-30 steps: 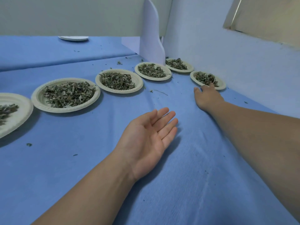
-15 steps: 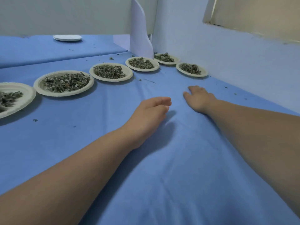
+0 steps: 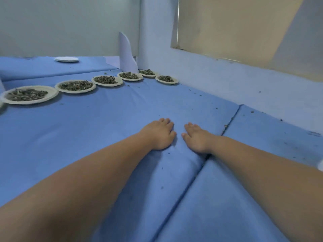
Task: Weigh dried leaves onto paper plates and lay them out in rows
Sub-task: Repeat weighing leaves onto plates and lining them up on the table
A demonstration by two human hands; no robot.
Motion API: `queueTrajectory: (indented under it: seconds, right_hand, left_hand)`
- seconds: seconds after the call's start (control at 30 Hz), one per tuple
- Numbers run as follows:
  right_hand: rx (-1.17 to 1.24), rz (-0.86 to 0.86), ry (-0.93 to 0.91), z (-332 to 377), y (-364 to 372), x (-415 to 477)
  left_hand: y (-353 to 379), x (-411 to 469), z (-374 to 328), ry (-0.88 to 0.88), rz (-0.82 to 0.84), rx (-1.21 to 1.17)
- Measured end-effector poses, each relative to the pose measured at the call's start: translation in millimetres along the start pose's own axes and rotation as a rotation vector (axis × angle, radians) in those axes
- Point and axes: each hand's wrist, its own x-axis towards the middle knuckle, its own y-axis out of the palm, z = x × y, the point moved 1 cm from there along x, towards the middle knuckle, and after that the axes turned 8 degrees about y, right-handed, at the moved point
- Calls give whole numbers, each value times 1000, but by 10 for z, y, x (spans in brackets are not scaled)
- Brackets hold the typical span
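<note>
While left hand (image 3: 160, 135) & right hand (image 3: 196, 137) lie flat on blue mat (image 3: 104, 123), fingers straight, holding nothing: plates (image 3: 75, 92) of dried leaves (image 3: 76, 85) form a row far left; end plate (image 3: 167, 83) by wall (image 3: 227, 79) appears to start row 2. Recommended: set next plate beside it, level

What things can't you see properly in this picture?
All in the head view:
- The plate at the far left: cut off by the picture's edge, so its contents are unseen.
- The far white plate: small and seen edge-on, so leaves or none, cannot tell.
- The white thing at the right edge: cut off, unidentifiable.
- Under the left hand and right hand: both lie flat on the blue cloth and cover whatever is beneath.
</note>
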Motion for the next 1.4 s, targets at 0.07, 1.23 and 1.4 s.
queueTrajectory:
  seconds: [0.07,1.23,1.4]
  right_hand:
    - [13,18,2,-55,-72,-413]
    - [17,-421,843,-3468,344,-4273]
    - [-27,-468,826,-3483,386,-4247]
  left_hand:
    - [15,-262,-322,7,5,9]
    - [-618,398,-4843,498,-388,194]
    - [-742,461,-4893,545,-363,383]
